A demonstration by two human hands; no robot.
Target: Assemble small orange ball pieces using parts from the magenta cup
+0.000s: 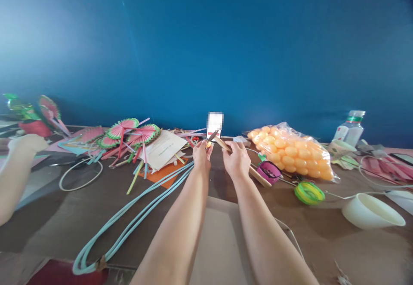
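Observation:
My right hand (237, 159) is closed around a long wooden-handled tool (260, 176) with a dark, narrow blade that looks like a knife. Its tip points up and left, close to my left hand (202, 154). The fingers of that hand are pinched together on a small yellow piece (208, 144), mostly hidden by them. Light blue tubes (129, 203) lie in a long loop on the table, their far ends running up beside my left wrist; whether the hand touches them I cannot tell. Just beyond both hands stands a phone (214, 122) with a bright, blurred screen.
Pink and green paper fans (122, 128) and papers (163, 149) lie left. To the right are a clear bag of orange plastic eggs (293, 151), a purple container (269, 172), a green-yellow coil (309, 192), a white bowl (371, 212) and a bottle (350, 128). Another person's arm (16, 173) reaches in at left.

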